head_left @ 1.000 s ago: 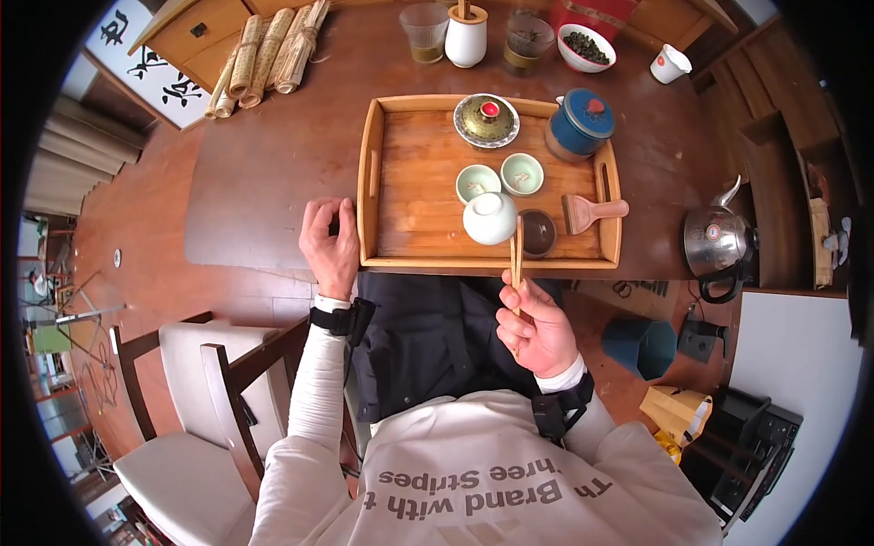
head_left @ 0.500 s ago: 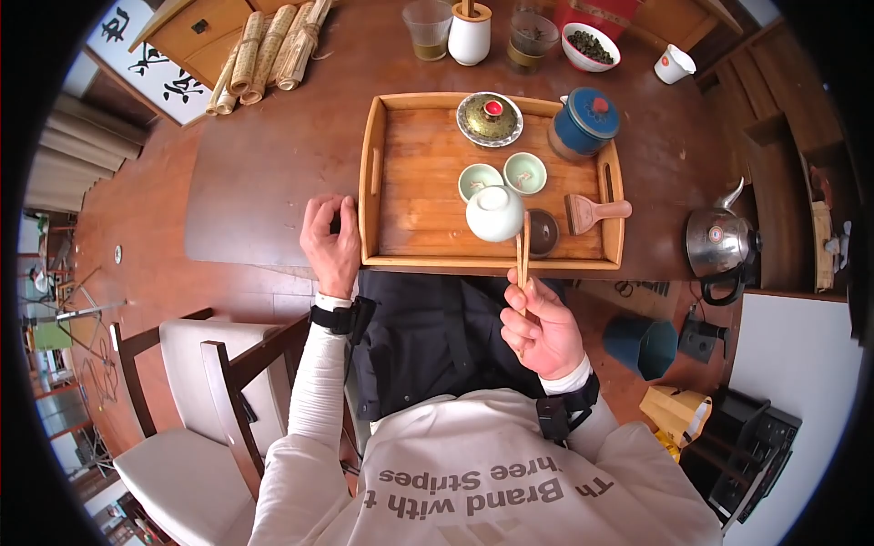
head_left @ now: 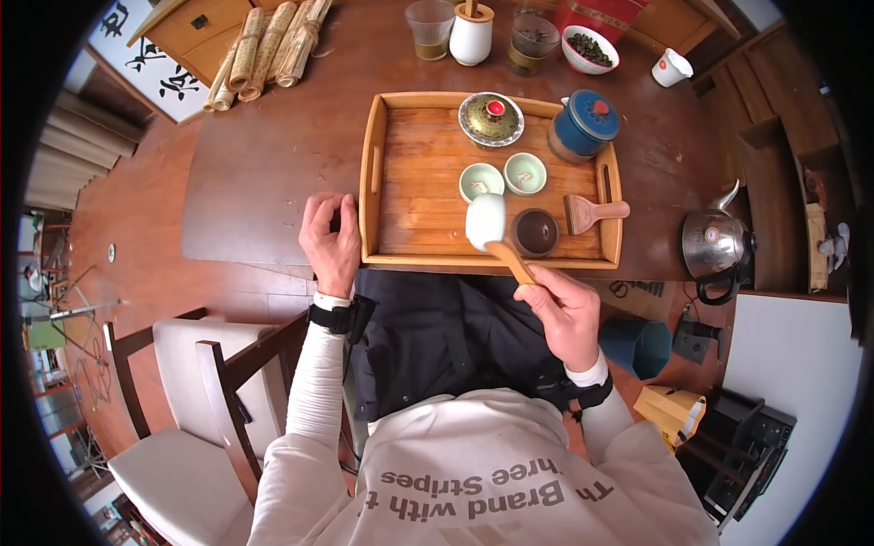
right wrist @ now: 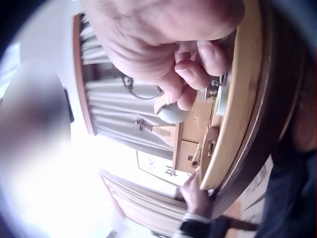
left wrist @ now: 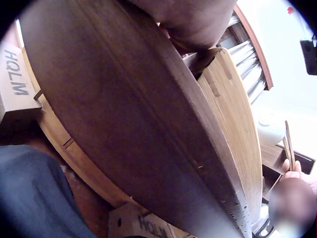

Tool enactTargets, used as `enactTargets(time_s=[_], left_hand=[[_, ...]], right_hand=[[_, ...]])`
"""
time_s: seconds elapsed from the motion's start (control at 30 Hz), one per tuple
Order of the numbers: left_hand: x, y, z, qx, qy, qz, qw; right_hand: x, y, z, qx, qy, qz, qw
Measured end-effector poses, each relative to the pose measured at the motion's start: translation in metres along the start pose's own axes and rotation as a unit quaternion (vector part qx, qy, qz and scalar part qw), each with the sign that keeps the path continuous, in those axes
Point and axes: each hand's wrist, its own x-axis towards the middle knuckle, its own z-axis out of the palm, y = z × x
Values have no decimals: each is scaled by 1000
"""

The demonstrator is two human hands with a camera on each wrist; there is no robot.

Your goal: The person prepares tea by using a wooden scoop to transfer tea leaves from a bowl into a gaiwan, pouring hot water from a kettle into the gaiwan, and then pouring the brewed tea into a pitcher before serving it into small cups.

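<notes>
My right hand (head_left: 566,314) pinches wooden tea tongs (head_left: 510,261) over the tray's front edge. The tongs clasp a pale teacup (head_left: 485,223), tipped on its side. It overlaps one of two small green cups (head_left: 481,184) in the head view; the other green cup (head_left: 524,173) stands alongside. Right of the held cup lies a dark brown cup (head_left: 534,233). My left hand (head_left: 330,238) rests at the table's front edge beside the tray's left wall, fingers loosely curled and holding nothing. A wooden tray (head_left: 370,173) bears these cups.
A lidded bowl (head_left: 492,119), a blue lidded pot (head_left: 585,127) and a wood-handled brush (head_left: 594,212) are also on the tray. Behind it stand glasses, a white holder (head_left: 471,38) and a bowl of tea leaves (head_left: 589,50). A kettle (head_left: 716,238) stands at the right.
My right hand has shifted right and turned, swinging the tongs to a slant. The pale cup has rolled to show its side, uncovering more of the brown cup. My left hand stays put.
</notes>
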Motion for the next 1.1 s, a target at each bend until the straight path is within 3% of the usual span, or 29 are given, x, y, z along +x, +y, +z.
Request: enactTargets(time_s=[0.03, 0.1, 0.17, 0.23, 0.37, 0.8, 1.0, 1.1], left_hand=[[0, 0, 0, 1, -1, 0, 1000], [0, 1, 0, -1, 2, -1, 1000], [1, 1, 0, -1, 8, -1, 1000], [1, 0, 0, -8, 11, 5, 1000], [0, 0, 0, -13, 19, 2, 1000], [0, -1, 1, -16, 18, 10, 1000], [1, -1, 1, -15, 20, 17, 1000], [0, 2, 1, -17, 21, 14, 1000]], right_hand=[[6, -1, -3, -2, 0, 0, 1000], [16, -2, -12, -183, -4, -204, 962], [24, -6, -22, -236, -28, -215, 947], [31, -8, -28, -352, -78, -239, 901], [45, -6, -32, -430, -121, -250, 859], [63, -34, -21, -475, -165, -255, 826], [67, -34, -28, -454, -203, -248, 831], [68, -34, -29, -450, -201, -281, 823]])
